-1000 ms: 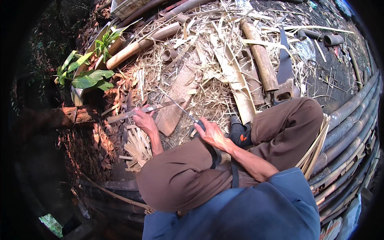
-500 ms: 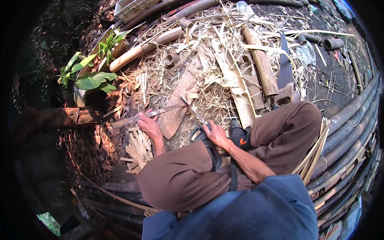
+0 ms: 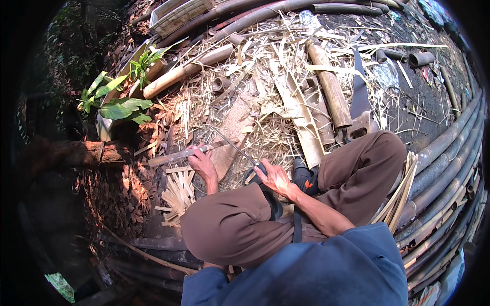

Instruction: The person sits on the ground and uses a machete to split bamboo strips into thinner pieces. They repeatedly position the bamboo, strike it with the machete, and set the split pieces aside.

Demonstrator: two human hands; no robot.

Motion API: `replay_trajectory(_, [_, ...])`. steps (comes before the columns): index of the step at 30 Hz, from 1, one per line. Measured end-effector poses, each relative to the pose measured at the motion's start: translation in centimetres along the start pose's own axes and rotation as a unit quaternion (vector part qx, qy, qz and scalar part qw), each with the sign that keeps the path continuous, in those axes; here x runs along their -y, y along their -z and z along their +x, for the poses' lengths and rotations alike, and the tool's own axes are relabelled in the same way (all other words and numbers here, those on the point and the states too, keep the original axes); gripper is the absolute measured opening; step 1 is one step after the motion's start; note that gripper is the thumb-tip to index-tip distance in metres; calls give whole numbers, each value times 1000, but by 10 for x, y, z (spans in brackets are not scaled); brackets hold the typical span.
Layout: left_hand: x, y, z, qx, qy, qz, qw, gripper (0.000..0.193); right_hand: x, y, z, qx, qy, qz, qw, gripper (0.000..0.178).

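My left hand [image 3: 202,162] is closed around a split bamboo strip [image 3: 171,157], which points up to the right over a wooden board [image 3: 239,113]. In my right hand [image 3: 275,178] is a knife [image 3: 240,150], gripped by its dark handle. Its long narrow blade slants up to the left and crosses the strip near its far end; whether the edge touches it cannot be made out. A pile of short cut bamboo strips [image 3: 178,194] lies on the ground just below my left hand, beside my bent knee.
Shavings [image 3: 265,132] litter the ground ahead. A split bamboo piece [image 3: 301,120], a round bamboo length [image 3: 329,86] and a handsaw [image 3: 360,84] lie ahead to the right. Long bamboo poles [image 3: 439,153] line the right side. Leafy plants [image 3: 120,107] and a crate [image 3: 178,20] stand at the far left.
The knife blade has swung to the left and now crosses the strip, where before its tip was by the strip's end. My left hand has shifted slightly right with the strip.
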State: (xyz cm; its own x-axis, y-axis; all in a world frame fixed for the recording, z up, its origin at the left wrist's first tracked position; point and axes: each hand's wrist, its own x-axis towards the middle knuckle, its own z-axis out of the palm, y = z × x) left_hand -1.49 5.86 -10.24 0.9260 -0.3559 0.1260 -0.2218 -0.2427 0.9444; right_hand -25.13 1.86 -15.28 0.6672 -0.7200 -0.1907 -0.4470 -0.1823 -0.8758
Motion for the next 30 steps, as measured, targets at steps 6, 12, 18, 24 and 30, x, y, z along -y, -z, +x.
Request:
replay_trajectory(6, [-3,-16,-10,15,30,-38,999,32,-45,-7,-10,-41,-86,-21,995,40])
replay_trajectory(12, [53,32,21,26,203,-484,851,29,32,33,23,-63,-129,186,972,59])
replay_trajectory(18, [46,-3,-11,185,316,-635,680,32,123,95,47,-135,12,212,968,51])
replay_trajectory(24, [-29,-20,-25,385,119,115,908,35,116,107,59,-200,123,111,966,38])
replay_trajectory(30, [-106,-30,-10,321,-348,91,876,33,147,102,60,-149,108,117,976,43])
